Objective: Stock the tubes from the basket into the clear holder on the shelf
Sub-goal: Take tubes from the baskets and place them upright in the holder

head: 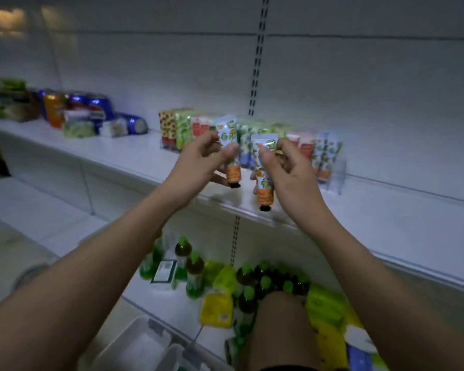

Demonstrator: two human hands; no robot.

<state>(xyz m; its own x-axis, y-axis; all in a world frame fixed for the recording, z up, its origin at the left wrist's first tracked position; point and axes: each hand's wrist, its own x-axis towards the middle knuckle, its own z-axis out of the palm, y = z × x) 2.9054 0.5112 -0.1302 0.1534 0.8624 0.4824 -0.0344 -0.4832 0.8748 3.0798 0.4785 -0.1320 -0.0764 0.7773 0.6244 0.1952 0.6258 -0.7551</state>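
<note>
My left hand (pixel 198 159) pinches a pale blue tube with an orange lower end and black cap (pixel 230 151), held cap down. My right hand (pixel 292 170) pinches a matching tube (pixel 263 178), also cap down, slightly lower. Both hover in front of the clear holder (pixel 335 178) on the white shelf (pixel 386 218), where several patterned tubes (pixel 322 153) stand in a row. The white basket (pixel 145 346) sits at the bottom left, below my arms; its contents are not clear.
Drink cans (pixel 91 105) and packets lie at the shelf's left end. On the lower shelf stand green-capped bottles (pixel 193 271) and yellow packs (pixel 217 309). My knee (pixel 281 330) shows at the bottom centre. A slotted upright (pixel 256 62) runs up the back wall.
</note>
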